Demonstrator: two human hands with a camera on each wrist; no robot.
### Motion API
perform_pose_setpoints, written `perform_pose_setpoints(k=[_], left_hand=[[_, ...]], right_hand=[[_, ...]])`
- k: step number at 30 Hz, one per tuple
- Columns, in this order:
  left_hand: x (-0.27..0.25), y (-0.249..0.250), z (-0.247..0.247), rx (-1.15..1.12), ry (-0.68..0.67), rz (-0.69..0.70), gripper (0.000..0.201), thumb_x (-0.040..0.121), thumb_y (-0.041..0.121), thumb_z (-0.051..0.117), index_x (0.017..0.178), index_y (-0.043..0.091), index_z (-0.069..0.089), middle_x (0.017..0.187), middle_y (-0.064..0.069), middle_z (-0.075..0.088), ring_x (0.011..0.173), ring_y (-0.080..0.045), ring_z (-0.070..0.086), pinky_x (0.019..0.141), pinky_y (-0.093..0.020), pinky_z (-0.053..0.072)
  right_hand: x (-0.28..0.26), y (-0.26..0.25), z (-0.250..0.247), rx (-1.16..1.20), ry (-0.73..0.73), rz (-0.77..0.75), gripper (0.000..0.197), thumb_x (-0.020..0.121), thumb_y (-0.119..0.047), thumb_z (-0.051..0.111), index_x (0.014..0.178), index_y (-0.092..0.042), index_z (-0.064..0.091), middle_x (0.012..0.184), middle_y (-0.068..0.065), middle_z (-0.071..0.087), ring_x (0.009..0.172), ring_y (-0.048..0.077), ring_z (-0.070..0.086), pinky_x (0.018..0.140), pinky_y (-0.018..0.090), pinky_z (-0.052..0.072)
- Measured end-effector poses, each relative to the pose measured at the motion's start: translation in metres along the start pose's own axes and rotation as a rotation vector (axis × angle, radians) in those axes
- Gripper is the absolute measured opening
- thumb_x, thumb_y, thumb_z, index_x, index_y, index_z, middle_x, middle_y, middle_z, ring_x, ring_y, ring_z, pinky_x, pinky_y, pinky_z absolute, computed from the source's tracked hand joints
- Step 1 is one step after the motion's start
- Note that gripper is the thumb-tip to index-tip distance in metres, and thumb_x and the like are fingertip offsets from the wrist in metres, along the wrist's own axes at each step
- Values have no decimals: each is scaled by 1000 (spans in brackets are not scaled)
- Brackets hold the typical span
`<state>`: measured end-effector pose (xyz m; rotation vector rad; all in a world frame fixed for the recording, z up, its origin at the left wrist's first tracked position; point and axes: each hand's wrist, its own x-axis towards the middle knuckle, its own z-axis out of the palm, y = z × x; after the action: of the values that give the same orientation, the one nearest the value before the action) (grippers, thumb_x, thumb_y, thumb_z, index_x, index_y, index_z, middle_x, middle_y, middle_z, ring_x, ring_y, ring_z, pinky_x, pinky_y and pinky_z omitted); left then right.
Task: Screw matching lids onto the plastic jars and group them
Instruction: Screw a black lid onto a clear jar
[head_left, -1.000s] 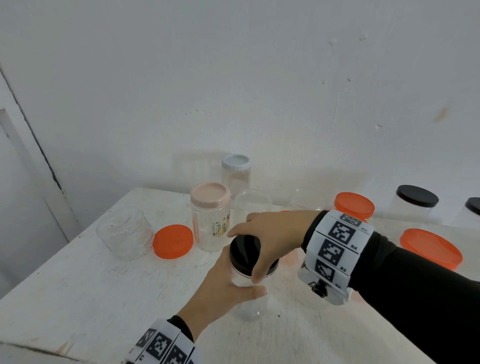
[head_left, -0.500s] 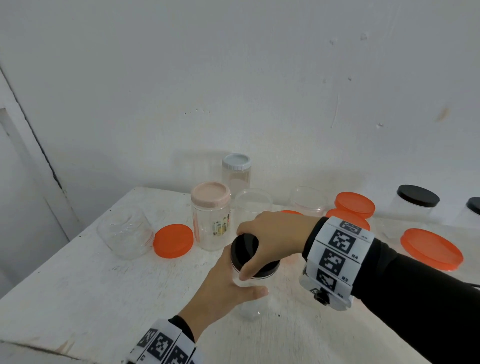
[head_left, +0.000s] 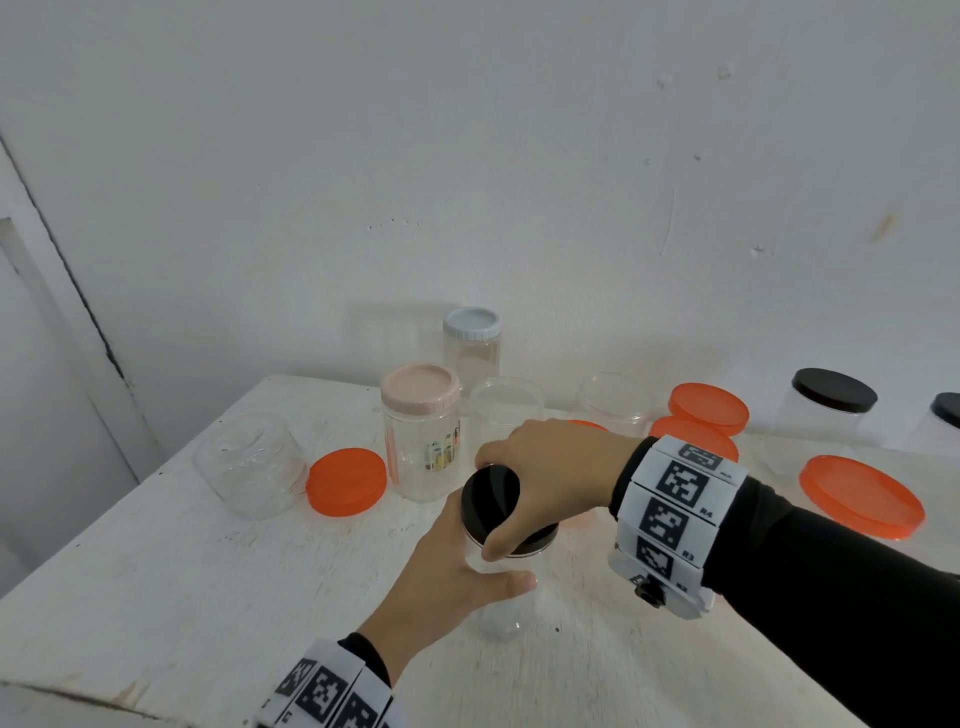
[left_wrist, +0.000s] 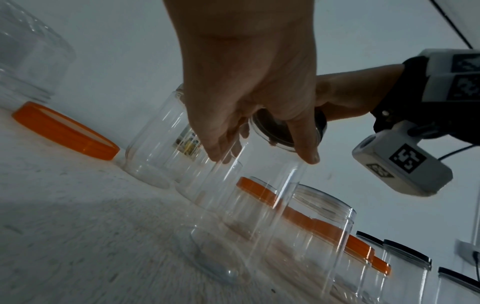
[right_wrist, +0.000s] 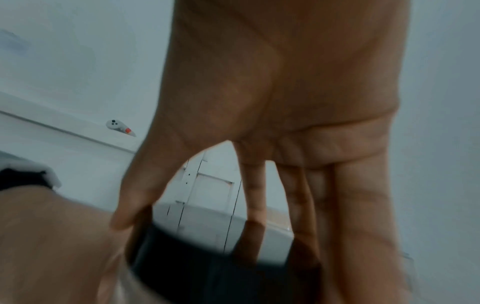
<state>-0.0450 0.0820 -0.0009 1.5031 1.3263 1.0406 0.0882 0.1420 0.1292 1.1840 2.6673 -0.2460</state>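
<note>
I am seeing a black lid (head_left: 491, 499) on a clear jar (head_left: 501, 608), a loose orange lid (head_left: 346, 481) beside a pink-lidded jar (head_left: 421, 431), black-and-white squared bands on my wrists (head_left: 675, 504), and a white table (head_left: 156, 571).

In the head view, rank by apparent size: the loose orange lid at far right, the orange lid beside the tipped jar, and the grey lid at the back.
1. Far-right orange lid
2. Orange lid beside the tipped jar
3. Grey lid, though it sits farthest back, so true size is unsure.
</note>
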Motion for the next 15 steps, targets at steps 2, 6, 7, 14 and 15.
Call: perform_pose_setpoints(k=[2,6,7,14,15], left_hand=[[0,-1,0,-4,-5,6,84,51,52,86,116,61,33,116,43,50,110,24,44,80,-2,41],[-1,-2,1,-12,2,18,81,57,44,86,119,55,35,118,43,49,112,24,42,83,0,39],[-1,-2,2,-11,2,18,81,56,47,85,120,53,36,119,39,51,114,21,43,85,-2,39],[0,-1,2,-10,-2,19,83,51,52,84,119,52,37,117,38,52,112,19,46,87,-5,41],[0,-1,2,-15,1,19,83,51,52,84,118,54,37,115,41,52,111,21,45,84,-2,40]], right_hand=[[0,0,-1,22,-34,26,73,66,-69,70,124,-31,48,92,-12,47,85,13,51,57,23,38],[-2,0,-8,4,-205,-25,91,70,-47,79,145,-39,27,124,-9,39,113,17,44,88,35,46],[-3,0,-9,0,-211,-49,93,71,-42,80,146,-41,25,125,-9,36,117,17,41,91,35,45],[-1,1,-11,-33,-140,-107,83,68,-48,80,139,-39,38,108,-11,40,99,12,43,68,25,38],[0,2,-9,-39,-119,-98,80,68,-53,78,137,-38,40,106,-11,42,97,13,45,64,24,36]])
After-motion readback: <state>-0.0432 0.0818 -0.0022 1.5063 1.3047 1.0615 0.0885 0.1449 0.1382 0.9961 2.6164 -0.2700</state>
